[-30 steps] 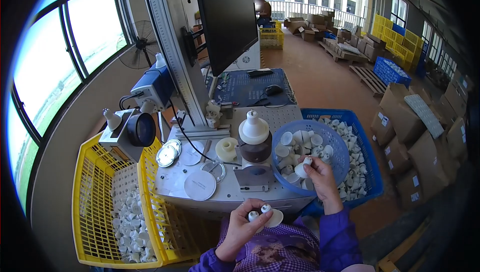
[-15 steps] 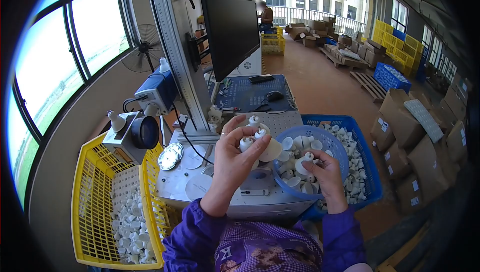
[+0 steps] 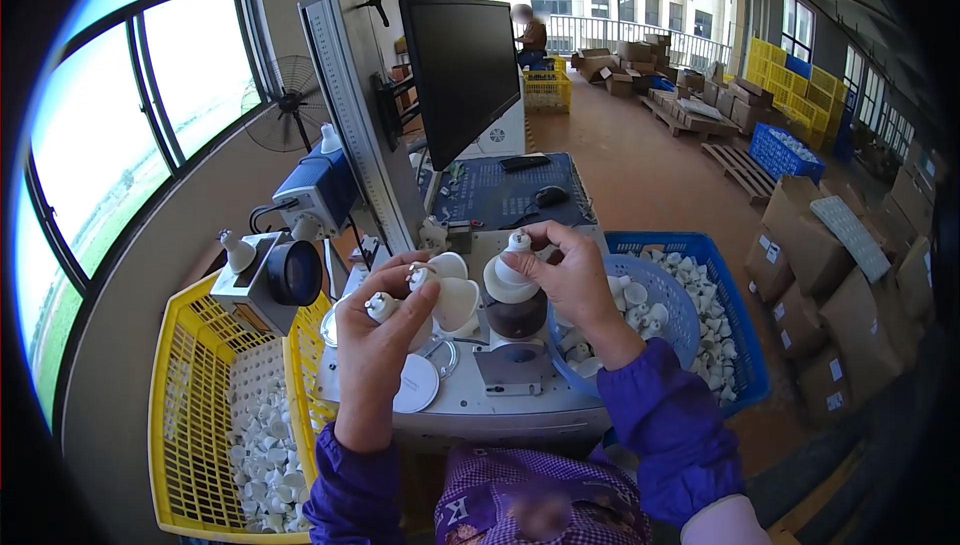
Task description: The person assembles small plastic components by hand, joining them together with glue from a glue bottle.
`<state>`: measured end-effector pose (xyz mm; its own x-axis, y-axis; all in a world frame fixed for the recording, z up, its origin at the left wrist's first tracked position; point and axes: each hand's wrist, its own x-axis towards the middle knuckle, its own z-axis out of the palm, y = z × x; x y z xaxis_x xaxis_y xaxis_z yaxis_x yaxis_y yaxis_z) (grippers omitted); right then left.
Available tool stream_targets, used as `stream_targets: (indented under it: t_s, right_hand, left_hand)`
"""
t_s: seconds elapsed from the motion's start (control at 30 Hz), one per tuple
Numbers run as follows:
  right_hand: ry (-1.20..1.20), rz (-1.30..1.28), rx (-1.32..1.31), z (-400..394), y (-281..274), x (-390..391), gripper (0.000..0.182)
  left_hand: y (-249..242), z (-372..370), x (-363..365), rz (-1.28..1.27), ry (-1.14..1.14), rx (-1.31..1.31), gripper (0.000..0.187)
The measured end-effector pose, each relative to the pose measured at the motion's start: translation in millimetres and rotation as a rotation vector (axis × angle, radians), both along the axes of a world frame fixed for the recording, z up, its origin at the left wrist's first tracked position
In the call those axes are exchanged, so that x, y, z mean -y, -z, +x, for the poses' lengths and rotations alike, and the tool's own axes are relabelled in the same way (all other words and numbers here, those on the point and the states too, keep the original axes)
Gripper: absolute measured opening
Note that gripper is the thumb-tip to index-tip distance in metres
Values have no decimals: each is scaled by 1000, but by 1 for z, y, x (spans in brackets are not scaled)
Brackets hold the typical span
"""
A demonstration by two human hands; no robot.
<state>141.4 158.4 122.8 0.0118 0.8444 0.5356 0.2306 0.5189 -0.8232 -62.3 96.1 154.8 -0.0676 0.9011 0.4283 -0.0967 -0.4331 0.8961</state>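
Our left hand [image 3: 375,330] grips two white lamp cups [image 3: 440,295]; our right hand [image 3: 570,270] pinches another [image 3: 512,263] by its neck: light, rigid, probably brittle.

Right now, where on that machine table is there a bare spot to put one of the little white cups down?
The table's front edge, between the white disc and metal block, looks bare. It's crowded around the brown stand, where the right hand is working. The blue basket and yellow crate hold parts.
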Motion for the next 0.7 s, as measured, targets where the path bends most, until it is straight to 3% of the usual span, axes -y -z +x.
stream_targets:
  t_s: [0.03,0.27,0.53,0.7]
  right_hand:
    - [53,58,133,-3,3,-1,31]
    - [92,139,196,-9,8,-4,33]
    - [267,187,57,-26,18,4,29]
    - [198,186,31,-22,23,-1,29]
  left_hand:
    - [4,-9,6,-2,-3,0,20]
    - [55,-71,37,-124,-164,124,15]
    - [126,-136,65,-200,-466,254,21]
    - [154,-183,88,-213,-668,287,22]
